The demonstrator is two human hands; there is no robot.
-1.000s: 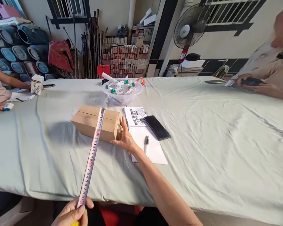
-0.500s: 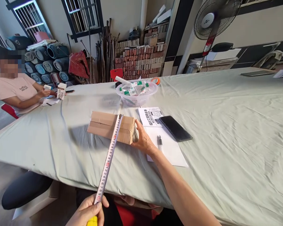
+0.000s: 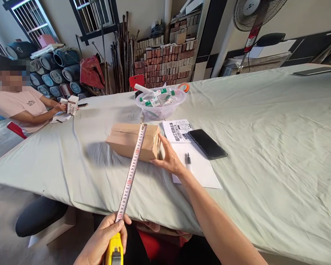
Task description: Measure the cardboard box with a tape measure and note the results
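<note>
My left hand (image 3: 110, 230), fingers closed, holds a yellow tape measure (image 3: 115, 248) at the near table edge. Its white blade (image 3: 131, 171) runs out away from me, and the end tip lies over the far top edge of a brown cardboard box (image 3: 124, 138). The box sits on the cloth, taped at its right end. My right hand (image 3: 169, 156) grips that right end, thumb on the near side and fingers on the far side. Just right of the hand lie printed white sheets (image 3: 195, 165), a pen (image 3: 188, 159) and a black phone (image 3: 207, 143).
Plastic bottles fill a clear basin (image 3: 157, 112) behind the box, with an orange tape roll (image 3: 184, 87) beside it. At the left a person (image 3: 24, 99) holds a small white box (image 3: 72, 105). A black-topped stool (image 3: 40, 216) stands below the green-grey tablecloth (image 3: 264, 147).
The box has tipped, now showing its top and near side differently. My left hand has come up slightly, bringing more of the yellow tape measure into view. The camera view has shifted a little.
</note>
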